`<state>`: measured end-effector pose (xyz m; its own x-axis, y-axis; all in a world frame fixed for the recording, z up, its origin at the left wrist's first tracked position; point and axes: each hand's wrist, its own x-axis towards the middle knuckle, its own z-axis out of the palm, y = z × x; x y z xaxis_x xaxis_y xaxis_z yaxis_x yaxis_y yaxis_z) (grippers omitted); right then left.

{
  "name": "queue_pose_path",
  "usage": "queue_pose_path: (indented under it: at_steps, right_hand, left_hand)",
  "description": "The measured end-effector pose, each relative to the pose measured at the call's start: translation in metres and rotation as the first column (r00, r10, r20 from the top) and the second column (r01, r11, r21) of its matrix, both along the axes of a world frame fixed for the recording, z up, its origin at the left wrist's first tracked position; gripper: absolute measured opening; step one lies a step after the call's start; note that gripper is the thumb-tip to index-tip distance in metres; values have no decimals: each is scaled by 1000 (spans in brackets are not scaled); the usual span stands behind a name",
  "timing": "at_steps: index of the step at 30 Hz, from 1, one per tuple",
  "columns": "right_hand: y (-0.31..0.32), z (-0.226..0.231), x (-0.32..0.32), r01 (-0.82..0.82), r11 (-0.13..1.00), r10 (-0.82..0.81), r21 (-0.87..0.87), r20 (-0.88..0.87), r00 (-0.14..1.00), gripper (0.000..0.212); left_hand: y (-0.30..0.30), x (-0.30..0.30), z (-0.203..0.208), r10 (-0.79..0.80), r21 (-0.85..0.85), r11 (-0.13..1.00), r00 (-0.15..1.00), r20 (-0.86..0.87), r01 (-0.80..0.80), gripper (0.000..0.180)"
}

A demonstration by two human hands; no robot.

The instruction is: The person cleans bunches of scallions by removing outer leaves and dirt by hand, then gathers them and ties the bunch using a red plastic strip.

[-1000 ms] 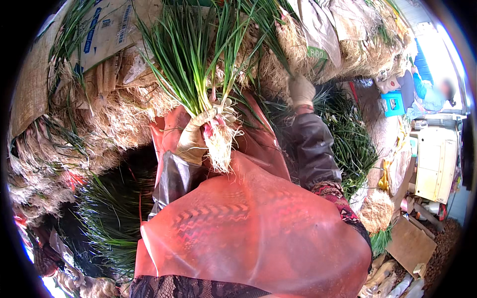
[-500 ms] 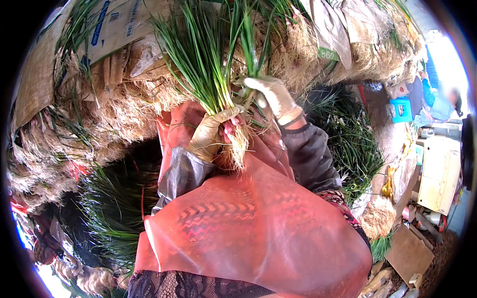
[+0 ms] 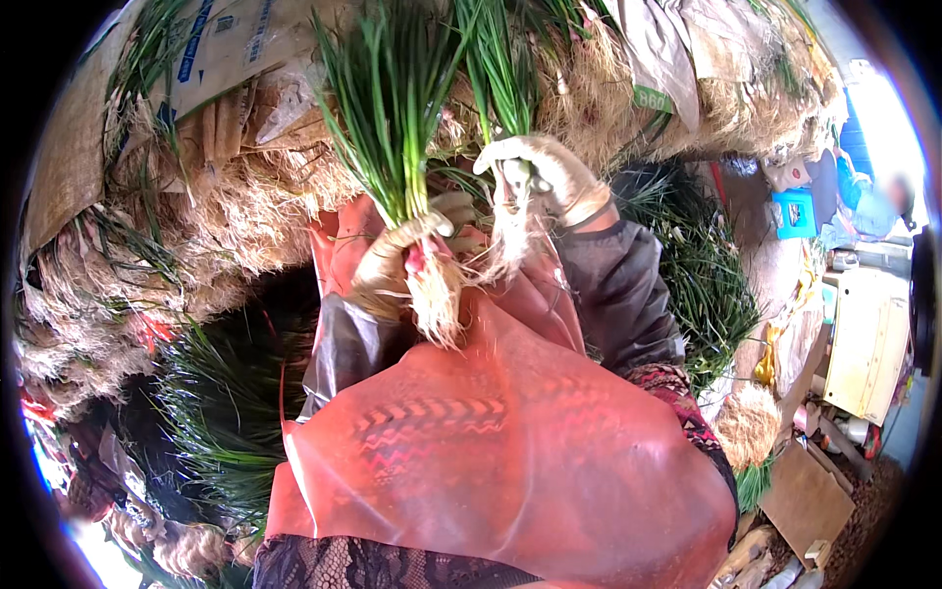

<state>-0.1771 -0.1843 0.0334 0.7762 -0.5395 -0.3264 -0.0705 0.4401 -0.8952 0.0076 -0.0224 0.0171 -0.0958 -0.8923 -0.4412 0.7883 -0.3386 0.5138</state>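
My gloved left hand (image 3: 388,260) is closed around a bunch of green onions (image 3: 397,147), just above their reddish bulbs and pale roots, which hang over my lap. The long green leaves point away from me. Beside it on the right, my gloved right hand (image 3: 554,177) grips a second, smaller bunch of green onions (image 3: 505,93). Pale, stringy roots of that bunch dangle below the fingers. The two bunches are apart at the leaves, while their root ends come close together. A red apron (image 3: 500,432) covers my lap below both hands.
Ahead lies a long heap of rooty green onions (image 3: 245,206), partly covered by sacks (image 3: 235,49). Piles of green leaves stand left (image 3: 221,412) and right (image 3: 687,265). Far right are a blue container (image 3: 793,214), a pale cabinet (image 3: 868,324) and a person (image 3: 868,201).
My right hand has drawn a smaller bunch away from the left hand's bunch, and its roots now show. My left hand has shifted slightly left and toward me.
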Motion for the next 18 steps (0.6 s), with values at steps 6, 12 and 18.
queue_pose_path:
  at_steps: [6, 12, 18]
  right_hand:
    - [25, 33, 17, -59, 987, 10, -147, -318, 948, 20]
    - [22, 26, 12, 185, 983, -186, -22, -186, 965, 24]
    - [30, 5, -1, -117, 103, -419, -988, -150, 896, 28]
  left_hand:
    - [-20, -21, 19, -87, -115, 988, 982, 167, 107, 21]
    - [-27, -26, -10, -140, -91, 987, 988, -73, 133, 19]
    - [-51, -50, -4, -113, -75, 993, 949, -295, 95, 18]
